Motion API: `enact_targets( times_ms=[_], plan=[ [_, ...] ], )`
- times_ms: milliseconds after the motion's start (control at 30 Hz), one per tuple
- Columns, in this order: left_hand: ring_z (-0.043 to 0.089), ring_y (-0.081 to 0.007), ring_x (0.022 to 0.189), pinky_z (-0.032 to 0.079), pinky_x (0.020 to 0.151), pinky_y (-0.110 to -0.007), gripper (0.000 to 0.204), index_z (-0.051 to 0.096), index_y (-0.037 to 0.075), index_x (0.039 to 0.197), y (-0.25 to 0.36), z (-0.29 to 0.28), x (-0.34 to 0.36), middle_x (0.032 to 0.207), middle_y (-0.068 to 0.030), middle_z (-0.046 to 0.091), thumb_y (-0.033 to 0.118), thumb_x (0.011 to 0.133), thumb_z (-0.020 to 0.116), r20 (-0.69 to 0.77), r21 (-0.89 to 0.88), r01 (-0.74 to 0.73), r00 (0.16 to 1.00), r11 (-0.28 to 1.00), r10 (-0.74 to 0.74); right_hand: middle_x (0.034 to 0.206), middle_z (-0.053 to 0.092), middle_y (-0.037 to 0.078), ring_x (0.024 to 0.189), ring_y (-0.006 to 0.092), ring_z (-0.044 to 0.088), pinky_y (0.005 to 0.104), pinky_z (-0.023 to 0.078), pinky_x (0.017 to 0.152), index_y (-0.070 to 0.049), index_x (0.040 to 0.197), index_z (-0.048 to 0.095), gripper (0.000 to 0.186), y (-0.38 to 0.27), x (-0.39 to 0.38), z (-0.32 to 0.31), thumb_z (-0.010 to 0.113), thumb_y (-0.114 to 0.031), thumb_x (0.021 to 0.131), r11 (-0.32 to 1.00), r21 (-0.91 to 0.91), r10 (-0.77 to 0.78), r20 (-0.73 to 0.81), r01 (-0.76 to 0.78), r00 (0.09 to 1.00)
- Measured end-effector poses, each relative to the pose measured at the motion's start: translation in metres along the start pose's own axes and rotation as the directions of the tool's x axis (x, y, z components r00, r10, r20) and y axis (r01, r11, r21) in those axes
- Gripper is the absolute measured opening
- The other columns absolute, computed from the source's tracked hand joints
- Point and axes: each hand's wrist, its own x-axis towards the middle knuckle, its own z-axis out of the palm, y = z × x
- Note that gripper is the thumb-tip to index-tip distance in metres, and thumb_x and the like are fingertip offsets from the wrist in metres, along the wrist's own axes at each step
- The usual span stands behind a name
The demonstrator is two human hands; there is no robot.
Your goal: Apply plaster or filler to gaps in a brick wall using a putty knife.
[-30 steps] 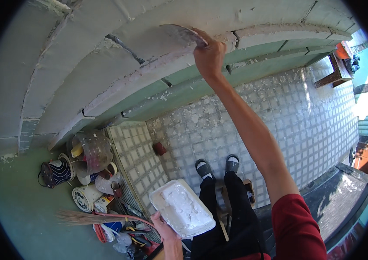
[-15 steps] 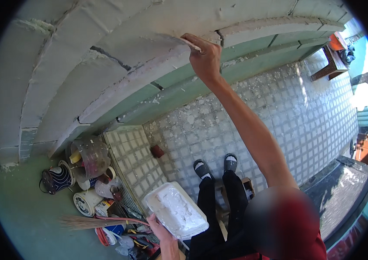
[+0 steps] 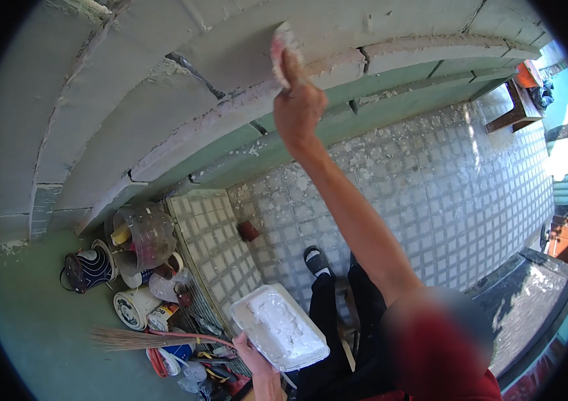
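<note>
One tiled floor (image 3: 431, 174), one far wall (image 3: 230, 53): left grip (image 3: 255, 355) clasps a near tray (image 3: 308, 361) of paste (image 3: 280, 321), right grip (image 3: 299, 110) a scraper (image 3: 278, 48) by the wall, blade (image 3: 284, 31) swung from left to far.

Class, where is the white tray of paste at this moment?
In the head view, the white tray is at the lower middle, held in the left hand, with the straw broom to its left.
</note>
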Motion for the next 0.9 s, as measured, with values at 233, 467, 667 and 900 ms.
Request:
enact_targets(
  times_ms=[233,467,667,900],
  plan=[
    [0.061,-0.0282,0.1,0.05,0.087,-0.04,0.058,0.051,0.003,0.125,0.017,-0.008,0.005,0.114,-0.0121,0.06,0.046,0.086,0.046,-0.003,0.026,-0.072,0.997,0.997,0.072,0.082,0.067,0.018,0.058,0.0299,0.064,0.0386,0.049,0.057,-0.014,0.121,0.065,0.056,0.0,-0.008,-0.027,0.053,0.009,0.072,0.971,0.184,0.15,0.01,-0.149,0.989],
    [0.061,-0.0277,0.098,0.05,0.086,-0.039,0.058,0.051,0.002,0.124,0.014,-0.016,0.011,0.112,-0.0118,0.06,0.045,0.086,0.045,0.002,-0.024,-0.008,1.0,1.0,0.008,0.076,0.066,0.019,0.056,0.0305,0.062,0.0399,0.048,0.059,-0.016,0.122,0.065,0.058,0.001,0.019,-0.003,0.055,0.007,0.07,0.982,-0.097,0.156,-0.067,-0.162,0.985],
    [0.058,-0.0281,0.107,0.046,0.093,-0.039,0.06,0.049,0.0,0.127,0.025,-0.025,0.015,0.119,-0.0126,0.058,0.043,0.086,0.043,0.057,0.047,-0.002,0.998,0.999,-0.001,0.09,0.068,0.019,0.064,0.0287,0.066,0.0365,0.049,0.063,-0.016,0.123,0.065,0.059,0.001,-0.013,-0.002,0.052,0.009,0.071,0.961,0.244,-0.118,-0.066,0.131,0.991],
    [0.062,-0.0292,0.098,0.052,0.084,-0.04,0.06,0.05,0.002,0.125,0.021,-0.023,0.017,0.114,-0.0131,0.06,0.047,0.086,0.044,0.021,-0.021,0.022,1.0,1.0,-0.021,0.098,0.067,0.022,0.077,0.0324,0.068,0.0385,0.05,0.066,-0.012,0.125,0.063,0.059,0.017,0.03,-0.009,0.049,0.014,0.073,0.995,0.003,0.102,-0.165,-0.103,0.981]
  ],
)
